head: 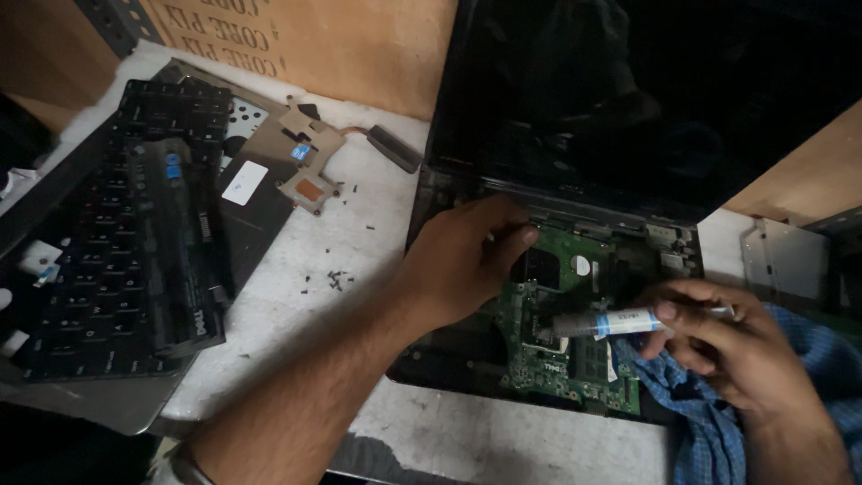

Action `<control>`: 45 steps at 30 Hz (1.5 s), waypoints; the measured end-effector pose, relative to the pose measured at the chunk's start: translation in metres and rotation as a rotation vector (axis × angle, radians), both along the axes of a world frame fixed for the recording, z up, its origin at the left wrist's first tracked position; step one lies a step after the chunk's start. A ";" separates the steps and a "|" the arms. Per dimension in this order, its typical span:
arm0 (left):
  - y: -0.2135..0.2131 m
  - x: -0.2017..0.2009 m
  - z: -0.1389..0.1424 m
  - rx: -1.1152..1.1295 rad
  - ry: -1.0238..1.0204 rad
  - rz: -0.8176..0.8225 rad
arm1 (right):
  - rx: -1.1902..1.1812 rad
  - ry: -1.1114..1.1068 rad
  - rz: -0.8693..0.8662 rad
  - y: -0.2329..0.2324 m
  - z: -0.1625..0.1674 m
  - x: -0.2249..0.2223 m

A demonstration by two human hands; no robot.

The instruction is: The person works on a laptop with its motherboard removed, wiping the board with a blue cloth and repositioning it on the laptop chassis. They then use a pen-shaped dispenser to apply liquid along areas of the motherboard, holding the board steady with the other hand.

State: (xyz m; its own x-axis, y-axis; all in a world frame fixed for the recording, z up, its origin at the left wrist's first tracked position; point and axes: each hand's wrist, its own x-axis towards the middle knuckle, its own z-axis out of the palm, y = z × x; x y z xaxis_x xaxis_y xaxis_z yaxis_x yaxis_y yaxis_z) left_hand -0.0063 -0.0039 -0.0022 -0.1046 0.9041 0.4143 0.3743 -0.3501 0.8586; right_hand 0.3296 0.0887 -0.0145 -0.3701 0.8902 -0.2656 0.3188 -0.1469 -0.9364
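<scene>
While the right hand [732,346] pinches a grey paste syringe [620,321] over the green motherboard [561,355], the left hand's [462,260] curled fingers steady it; over-squeezing could smear paste across components.

Dim, uneven indoor light with deep shadow at the edges.

The brightest patch falls on the white table top [296,260] in the middle, suggesting soft light from above; it fades fast toward the near left and far right corners, which sink into near black. The laptop screen [646,99] is a dark slab with only a faint, murky reflection and no hard glare. The left hand [462,260] and right hand [727,346] read as low-contrast and slightly soft, with mild motion blur at the fingertips. The syringe [628,321] catches a pale highlight. Straight lines bow slightly at the frame's edges, and the shadows carry fine grain.
</scene>
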 end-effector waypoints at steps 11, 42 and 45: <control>-0.001 0.000 0.002 -0.028 0.023 0.029 | -0.067 0.140 -0.078 0.002 0.000 0.005; 0.000 -0.001 0.002 -0.040 0.039 0.008 | 0.052 0.006 -0.057 -0.002 0.004 0.000; -0.001 0.000 0.002 -0.005 0.012 0.018 | 0.070 0.011 -0.063 -0.002 0.002 0.000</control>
